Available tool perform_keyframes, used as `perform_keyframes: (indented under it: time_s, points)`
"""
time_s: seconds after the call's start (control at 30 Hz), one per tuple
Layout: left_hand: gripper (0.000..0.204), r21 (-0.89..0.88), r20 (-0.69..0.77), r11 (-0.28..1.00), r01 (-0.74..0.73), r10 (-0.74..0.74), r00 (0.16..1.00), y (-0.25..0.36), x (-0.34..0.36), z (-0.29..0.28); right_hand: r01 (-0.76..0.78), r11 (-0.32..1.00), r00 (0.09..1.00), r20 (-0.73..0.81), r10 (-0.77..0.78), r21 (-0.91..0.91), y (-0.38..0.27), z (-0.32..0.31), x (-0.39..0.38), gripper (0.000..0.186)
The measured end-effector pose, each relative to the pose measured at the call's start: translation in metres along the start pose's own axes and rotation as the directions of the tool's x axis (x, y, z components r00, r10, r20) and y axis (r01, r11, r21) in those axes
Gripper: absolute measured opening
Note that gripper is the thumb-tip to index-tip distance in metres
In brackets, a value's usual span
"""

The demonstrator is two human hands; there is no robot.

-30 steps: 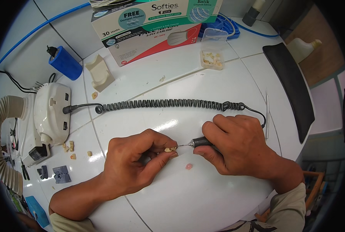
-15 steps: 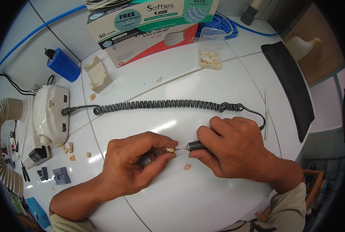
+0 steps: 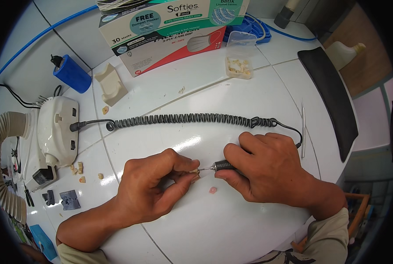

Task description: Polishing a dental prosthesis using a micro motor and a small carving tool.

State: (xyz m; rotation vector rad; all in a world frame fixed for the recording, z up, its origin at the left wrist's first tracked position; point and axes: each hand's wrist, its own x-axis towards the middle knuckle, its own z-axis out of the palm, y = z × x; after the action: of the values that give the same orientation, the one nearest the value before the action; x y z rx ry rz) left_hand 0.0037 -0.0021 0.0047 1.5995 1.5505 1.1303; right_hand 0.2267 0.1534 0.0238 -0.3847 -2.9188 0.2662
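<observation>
1 small yellowish pc (image 3: 195,172), mostly hidden, clamped betw L hand (image 3: 154,185) thumb & index over wht table (image 3: 231,229). R hand (image 3: 266,169) fingers closed round blk handpiece (image 3: 224,165); thin bit (image 3: 207,168) points left at pc, contact can't tell. 1 pink lump (image 3: 212,190) near side. Coiled cord (image 3: 183,119) far side, left end at wht unit (image 3: 58,127).

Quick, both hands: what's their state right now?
Left hand: closed, pinching a small yellowish piece between thumb and finger.
Right hand: closed around the black handpiece, its tip at that piece.

Print, numbers on stacked boxes (image 3: 170,28) (lower's seemingly part-hidden).
</observation>
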Motion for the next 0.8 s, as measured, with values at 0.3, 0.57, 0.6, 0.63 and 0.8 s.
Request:
perform_keyframes:
  time_s: [0.3,0.57,0.6,0.63,0.8]
  points:
    - [0.015,-0.010,-0.005,1.000,0.017,-0.017,1.000,-0.0025,-0.0019,0.0010,-0.012,1.000,1.000,0.026,0.011,0.020,0.0002,-0.0028,0.0005,0.038]
    - [0.016,-0.047,-0.012,0.997,0.057,-0.057,0.998,-0.0043,-0.0030,0.0020,-0.018,1.000,1.000,0.011,0.018,0.017,0.0001,-0.0022,0.0000,0.037]
    - [0.016,-0.047,-0.013,0.997,0.058,-0.058,0.998,-0.0040,-0.0028,0.0019,-0.012,1.000,1.000,0.004,0.012,0.014,0.0003,-0.0013,-0.0004,0.037]
    - [0.015,-0.047,-0.006,0.997,0.061,-0.061,0.998,-0.0035,-0.0020,0.0016,-0.006,1.000,1.000,-0.004,0.007,0.011,0.0006,-0.0007,-0.0005,0.037]
    - [0.014,-0.060,0.008,0.994,0.094,-0.093,0.996,-0.0009,-0.0021,0.0014,0.004,1.000,1.000,-0.003,-0.004,0.008,0.0007,-0.0010,-0.0006,0.038]
